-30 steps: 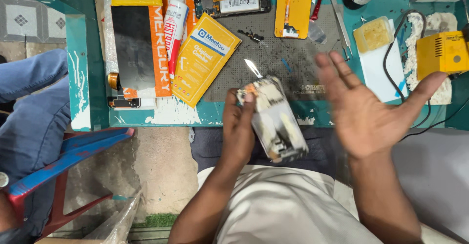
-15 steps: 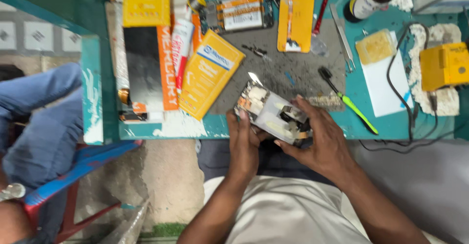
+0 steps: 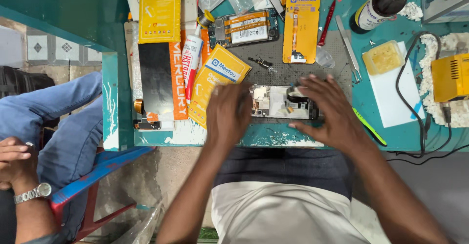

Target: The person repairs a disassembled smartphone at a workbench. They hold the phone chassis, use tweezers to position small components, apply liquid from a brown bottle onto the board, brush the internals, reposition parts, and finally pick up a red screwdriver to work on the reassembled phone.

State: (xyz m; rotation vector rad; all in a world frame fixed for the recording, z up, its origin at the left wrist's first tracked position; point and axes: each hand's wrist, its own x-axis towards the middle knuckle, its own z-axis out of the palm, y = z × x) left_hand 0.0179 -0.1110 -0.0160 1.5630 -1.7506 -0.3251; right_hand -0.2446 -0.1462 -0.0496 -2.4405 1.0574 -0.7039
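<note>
- Opened phone lies flat on the grey mat near the front edge of the teal table, back cover off, inner parts showing.
- Left hand rests palm down on the phone's left end, fingers loosely spread, covering that end; not clenched, pressing or steadying rather than gripping.
- Right hand lies over the phone's right end, fingers spread and open, fingertips touching its top edge and right side.
- Yellow flat package lies just left of the phone, partly under the left hand.
- White glue tube sits beside an orange-edged black screen panel further left.
- Second opened phone lies at the far side of the mat, beside a yellow card with a flex strip.
- Tweezers and a red-handled tool lie right of the mat.
- Green-handled tool lies just beside the right hand's wrist.
- Yellow box device sits at the table's right edge, cables running off it.
- Another person's hand with a wristwatch is at the lower left, well apart.
</note>
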